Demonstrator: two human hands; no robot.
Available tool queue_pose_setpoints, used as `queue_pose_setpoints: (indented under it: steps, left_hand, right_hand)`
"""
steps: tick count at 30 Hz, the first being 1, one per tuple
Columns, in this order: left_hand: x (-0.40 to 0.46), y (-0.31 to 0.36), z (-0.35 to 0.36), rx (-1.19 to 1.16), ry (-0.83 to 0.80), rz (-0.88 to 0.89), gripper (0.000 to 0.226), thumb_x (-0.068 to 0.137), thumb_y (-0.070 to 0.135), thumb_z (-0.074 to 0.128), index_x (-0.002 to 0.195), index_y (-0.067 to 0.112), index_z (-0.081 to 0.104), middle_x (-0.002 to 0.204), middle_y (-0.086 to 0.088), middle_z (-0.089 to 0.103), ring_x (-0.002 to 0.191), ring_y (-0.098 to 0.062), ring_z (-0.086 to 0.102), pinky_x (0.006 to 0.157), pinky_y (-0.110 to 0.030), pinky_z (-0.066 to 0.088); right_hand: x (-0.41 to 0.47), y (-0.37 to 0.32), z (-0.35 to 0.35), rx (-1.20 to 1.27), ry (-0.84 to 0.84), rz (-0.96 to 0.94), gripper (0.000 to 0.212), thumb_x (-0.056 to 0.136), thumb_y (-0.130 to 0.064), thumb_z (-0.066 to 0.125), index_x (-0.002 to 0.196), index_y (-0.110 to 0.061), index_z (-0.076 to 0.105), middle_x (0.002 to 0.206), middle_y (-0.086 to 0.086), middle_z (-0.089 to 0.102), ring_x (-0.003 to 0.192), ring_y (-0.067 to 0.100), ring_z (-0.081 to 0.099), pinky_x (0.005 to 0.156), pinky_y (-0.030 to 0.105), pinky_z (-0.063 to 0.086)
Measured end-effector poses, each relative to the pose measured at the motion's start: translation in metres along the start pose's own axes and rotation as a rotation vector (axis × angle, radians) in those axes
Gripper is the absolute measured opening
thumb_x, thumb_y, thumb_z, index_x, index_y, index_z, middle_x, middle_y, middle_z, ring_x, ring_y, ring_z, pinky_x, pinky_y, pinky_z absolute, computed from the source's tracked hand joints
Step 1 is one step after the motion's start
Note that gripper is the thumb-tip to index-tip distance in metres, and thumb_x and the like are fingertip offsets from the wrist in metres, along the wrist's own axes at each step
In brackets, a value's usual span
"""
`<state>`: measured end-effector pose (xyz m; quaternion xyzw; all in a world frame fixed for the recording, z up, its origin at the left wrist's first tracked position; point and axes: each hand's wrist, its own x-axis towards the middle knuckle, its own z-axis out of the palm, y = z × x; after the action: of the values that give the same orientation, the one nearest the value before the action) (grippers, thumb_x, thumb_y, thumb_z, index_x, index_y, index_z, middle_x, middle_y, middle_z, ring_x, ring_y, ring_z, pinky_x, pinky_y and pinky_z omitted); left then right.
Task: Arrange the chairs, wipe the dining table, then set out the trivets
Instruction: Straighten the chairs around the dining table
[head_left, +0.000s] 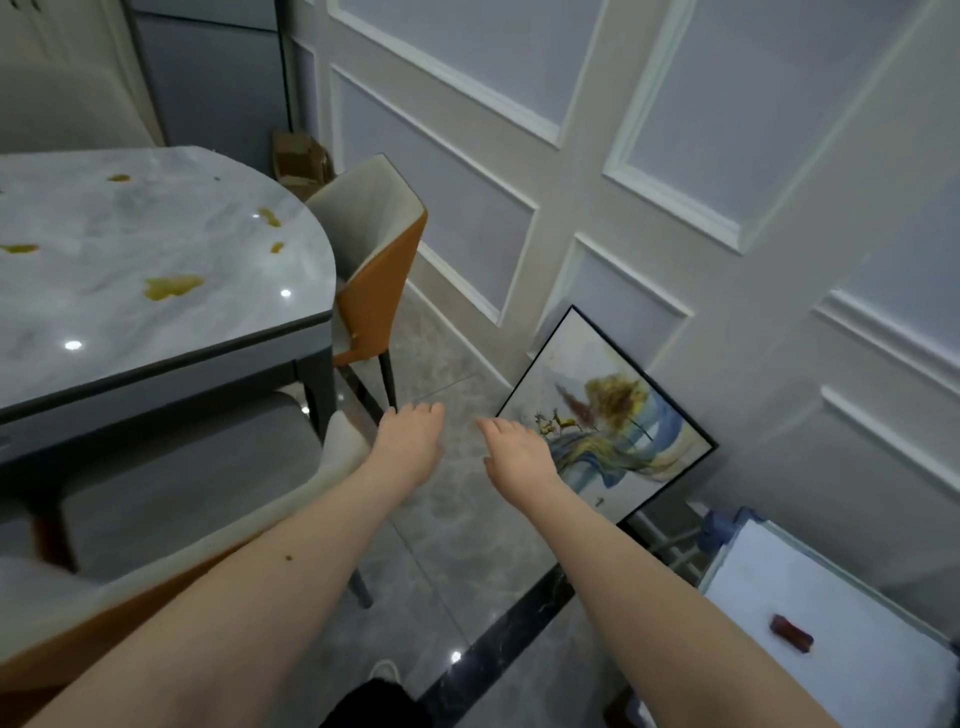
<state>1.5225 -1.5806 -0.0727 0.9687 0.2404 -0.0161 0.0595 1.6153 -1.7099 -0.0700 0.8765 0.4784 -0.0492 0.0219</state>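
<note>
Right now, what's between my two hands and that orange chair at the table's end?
Head view: only bare grey floor tile separates left hand and right hand from the orange chair.

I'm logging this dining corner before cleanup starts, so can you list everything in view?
Dining table: 1, grey marble top, left.
Spills: several, yellow-brown, on the tabletop.
Chairs: 2 orange-backed, one at the table's far end, one near left; a third pale back far left.
Framed picture: 1, black frame, leaning on the wall.
Cardboard box: 1, brown, far corner.
White surface: 1, lower right, small red-brown object on it.
Left hand: open, empty.
Right hand: open, empty.
</note>
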Motion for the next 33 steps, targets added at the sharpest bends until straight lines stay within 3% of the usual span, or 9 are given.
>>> queue_pose_setpoints:
  steps: [9, 15, 26, 29, 33]
  left_hand:
    - [0.145, -0.024, -0.02, -0.042, -0.055, -0.001, 0.029, 0.093, 0.023, 0.05, 0.119, 0.011, 0.044, 0.125, -0.009, 0.054, 0.117, -0.028, 0.05, 0.093, -0.037, 0.04]
    - [0.224, -0.044, -0.017, -0.052, -0.067, -0.037, 0.033, 0.094, 0.026, 0.05, 0.123, 0.012, 0.042, 0.125, -0.007, 0.054, 0.117, -0.026, 0.049, 0.093, -0.036, 0.041]
    - [0.417, -0.056, 0.0, -0.085, -0.072, -0.25, 0.041, 0.093, 0.029, 0.052, 0.129, 0.015, 0.042, 0.125, -0.005, 0.053, 0.115, -0.024, 0.05, 0.091, -0.034, 0.04]
    - [0.471, -0.056, -0.013, -0.115, -0.001, -0.325, 0.043, 0.092, 0.031, 0.053, 0.131, 0.016, 0.042, 0.125, -0.005, 0.053, 0.114, -0.024, 0.05, 0.092, -0.035, 0.042]
    - [0.525, -0.069, -0.029, -0.144, 0.131, -0.397, 0.028, 0.09, 0.029, 0.053, 0.115, 0.016, 0.049, 0.11, -0.004, 0.057, 0.102, -0.023, 0.055, 0.084, -0.033, 0.042]
  right_hand:
    - [0.124, 0.06, -0.027, 0.028, -0.019, 0.085, 0.05, 0.097, -0.011, 0.045, 0.145, -0.013, 0.032, 0.142, 0.007, 0.044, 0.127, 0.026, 0.043, 0.099, 0.035, 0.037]
    - [0.212, 0.098, -0.03, 0.049, -0.042, 0.074, 0.052, 0.094, -0.006, 0.042, 0.144, -0.012, 0.033, 0.141, 0.009, 0.046, 0.125, 0.027, 0.045, 0.098, 0.036, 0.038]
    - [0.421, 0.183, -0.03, 0.046, -0.056, -0.156, 0.051, 0.093, -0.013, 0.048, 0.143, -0.013, 0.035, 0.139, 0.01, 0.047, 0.124, 0.027, 0.046, 0.097, 0.034, 0.036]
    - [0.48, 0.21, -0.046, 0.02, -0.062, -0.243, 0.054, 0.093, -0.012, 0.047, 0.145, -0.012, 0.032, 0.14, 0.009, 0.046, 0.126, 0.028, 0.045, 0.099, 0.034, 0.034]
    - [0.555, 0.23, -0.062, 0.037, -0.046, -0.331, 0.055, 0.093, -0.012, 0.048, 0.145, -0.013, 0.032, 0.141, 0.009, 0.046, 0.126, 0.027, 0.045, 0.1, 0.034, 0.034]
